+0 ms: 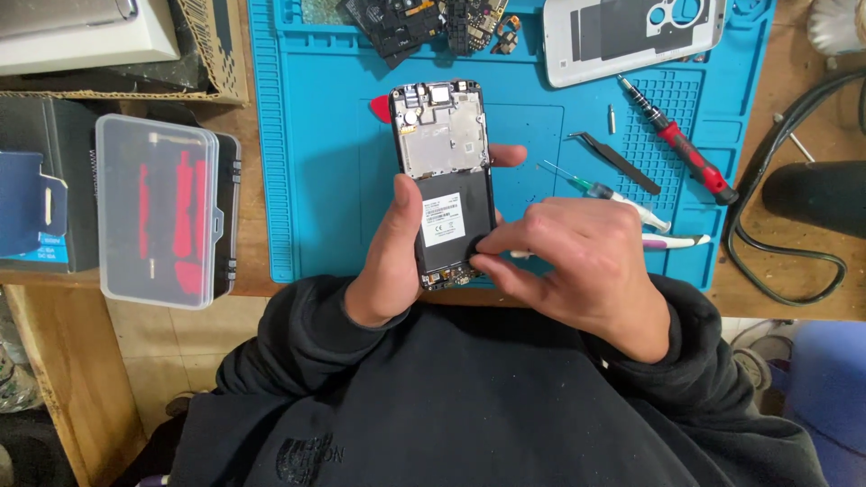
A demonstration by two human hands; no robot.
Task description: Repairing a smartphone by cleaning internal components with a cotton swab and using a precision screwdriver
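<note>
Spread over a wooden bench, a blue repair mat [316,180] carries the work. An opened smartphone [446,180], back cover removed, is cradled upright above the mat's near edge by the left hand [388,252], fingers wrapped behind it. Its black battery [451,230] is pinched at the lower right corner by the right hand [577,261]. Tweezers [615,160], a red-handled screwdriver [678,140] and the white back cover [631,36] lie beyond.
</note>
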